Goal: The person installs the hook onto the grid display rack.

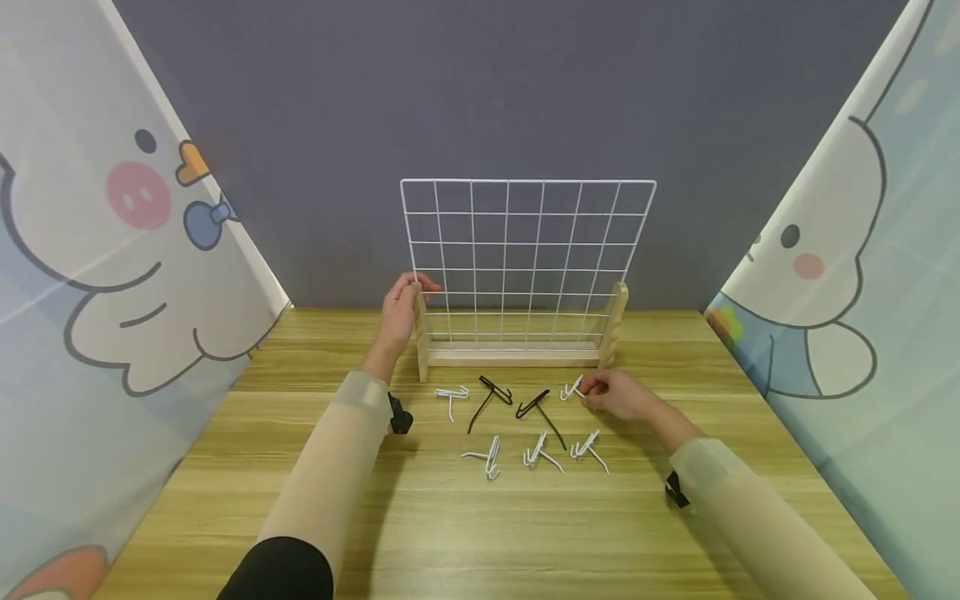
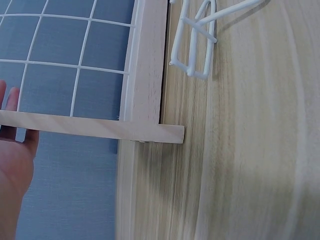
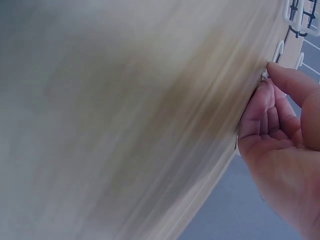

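Observation:
A white wire grid (image 1: 528, 242) stands upright in a wooden base (image 1: 513, 358) with a post at each end. My left hand (image 1: 400, 310) grips the left wooden post (image 2: 90, 126), its fingertips showing past the post on the grid side. On the table before the base, my right hand (image 1: 621, 395) pinches a white wire hook (image 1: 572, 388) between thumb and index finger. The right wrist view shows the hook's tip (image 3: 279, 49) just beyond those fingers; the rest is largely hidden. Two black hooks (image 1: 491, 400) lie to the left of this hook, with a white hook (image 1: 452, 396) further left.
Three more white hooks (image 1: 540, 452) lie in a row nearer the front of the wood-grain table (image 1: 480, 550). Behind the grid rises a dark grey panel (image 1: 525, 83). Cartoon-printed sheets (image 1: 60, 275) flank the table on both sides.

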Motion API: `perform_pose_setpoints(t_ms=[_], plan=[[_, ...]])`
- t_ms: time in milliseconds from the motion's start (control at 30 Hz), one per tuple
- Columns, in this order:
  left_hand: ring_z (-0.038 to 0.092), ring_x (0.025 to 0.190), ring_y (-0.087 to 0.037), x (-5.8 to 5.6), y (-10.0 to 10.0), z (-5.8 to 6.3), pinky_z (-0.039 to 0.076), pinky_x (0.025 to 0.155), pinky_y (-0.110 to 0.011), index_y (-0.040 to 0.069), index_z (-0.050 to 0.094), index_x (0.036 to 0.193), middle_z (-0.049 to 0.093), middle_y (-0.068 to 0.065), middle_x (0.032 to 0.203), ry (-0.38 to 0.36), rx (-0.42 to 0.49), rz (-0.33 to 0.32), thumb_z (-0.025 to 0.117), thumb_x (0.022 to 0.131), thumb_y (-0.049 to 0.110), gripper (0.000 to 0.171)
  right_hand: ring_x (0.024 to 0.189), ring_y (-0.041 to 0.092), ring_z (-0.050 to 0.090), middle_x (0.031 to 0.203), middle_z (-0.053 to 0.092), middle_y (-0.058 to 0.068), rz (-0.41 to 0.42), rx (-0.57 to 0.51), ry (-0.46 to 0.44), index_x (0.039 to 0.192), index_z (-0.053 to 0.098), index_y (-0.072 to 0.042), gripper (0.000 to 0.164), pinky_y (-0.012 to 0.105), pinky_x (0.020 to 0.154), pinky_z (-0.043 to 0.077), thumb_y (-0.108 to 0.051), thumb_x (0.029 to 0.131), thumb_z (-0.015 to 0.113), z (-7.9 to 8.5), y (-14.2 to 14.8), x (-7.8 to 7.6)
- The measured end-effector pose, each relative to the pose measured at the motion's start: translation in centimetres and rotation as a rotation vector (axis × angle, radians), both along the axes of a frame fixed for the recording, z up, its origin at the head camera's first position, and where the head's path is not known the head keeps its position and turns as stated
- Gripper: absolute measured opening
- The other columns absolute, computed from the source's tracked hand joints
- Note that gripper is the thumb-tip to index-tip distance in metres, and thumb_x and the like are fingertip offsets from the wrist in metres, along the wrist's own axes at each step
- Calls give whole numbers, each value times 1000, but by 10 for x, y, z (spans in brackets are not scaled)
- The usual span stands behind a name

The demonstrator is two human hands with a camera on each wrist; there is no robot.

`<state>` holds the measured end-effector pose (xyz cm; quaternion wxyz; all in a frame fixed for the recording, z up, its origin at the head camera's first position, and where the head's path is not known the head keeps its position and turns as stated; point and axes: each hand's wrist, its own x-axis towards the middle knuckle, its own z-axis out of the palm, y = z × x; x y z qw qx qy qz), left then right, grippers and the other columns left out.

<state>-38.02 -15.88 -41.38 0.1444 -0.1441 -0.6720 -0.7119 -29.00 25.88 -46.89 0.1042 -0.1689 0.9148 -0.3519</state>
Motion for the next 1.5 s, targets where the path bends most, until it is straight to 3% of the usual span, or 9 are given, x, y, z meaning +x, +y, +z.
perform_pose_setpoints(t_ms=[200, 533, 867, 1033, 1167, 1267, 1367, 1500], plan=[[68, 117, -31, 0, 0, -1, 53, 101, -32, 4, 64, 111, 76, 9, 103, -2, 15, 6, 38, 114, 12, 27, 87, 14, 63, 96, 72, 10, 0, 7, -5, 110, 73, 2, 15, 21, 72, 53, -6, 97, 77, -2, 1, -1], [69, 109, -16, -2, 0, 0, 53, 101, -32, 0, 63, 110, 76, 10, 102, 15, 2, 3, 38, 114, 12, 28, 87, 13, 61, 95, 71, 9, -6, 6, 1, 111, 74, 3, 14, 20, 72, 52, -2, 97, 74, -2, 3, -3], [69, 112, -26, -2, 0, 0, 53, 101, -31, 3, 63, 109, 76, 9, 102, 8, 20, 0, 38, 114, 11, 27, 84, 12, 60, 92, 70, 9, 15, 11, 40, 107, 74, 2, 10, 21, 72, 51, -1, 97, 73, -2, 1, -2], [69, 110, -19, -1, 0, -1, 53, 101, -30, 3, 64, 110, 76, 9, 103, 16, 24, -10, 38, 114, 11, 28, 85, 13, 61, 93, 71, 8, 23, 2, 50, 107, 74, 1, 9, 21, 71, 52, -2, 98, 72, -4, 2, -1], [71, 109, -16, -1, 0, -1, 53, 102, -31, 7, 64, 108, 76, 9, 102, 18, 27, -10, 38, 114, 11, 27, 86, 16, 61, 95, 70, 10, 2, -49, 5, 111, 72, 4, 13, 22, 69, 54, -4, 100, 71, -3, 3, 1], [71, 112, -23, -2, 0, -1, 53, 103, -32, 8, 64, 107, 76, 9, 102, 20, 26, -9, 38, 115, 11, 27, 88, 18, 63, 99, 70, 14, -23, -89, -28, 115, 71, 6, 17, 23, 69, 56, -4, 101, 69, 1, 3, 4], [70, 116, -30, -2, -1, -2, 54, 102, -32, 5, 63, 110, 77, -2, 107, 22, 19, -8, 37, 115, 10, 27, 89, 19, 64, 103, 71, 16, -39, -122, -45, 118, 70, 7, 20, 23, 70, 58, -5, 102, 68, 5, 3, 6], [69, 113, -26, -3, -1, -3, 53, 102, -32, 4, 63, 110, 72, -26, 119, 26, 21, -17, 37, 115, 10, 27, 87, 19, 64, 106, 72, 21, -42, -180, -38, 121, 68, 9, 22, 24, 68, 57, -5, 104, 67, 12, 3, 9]])
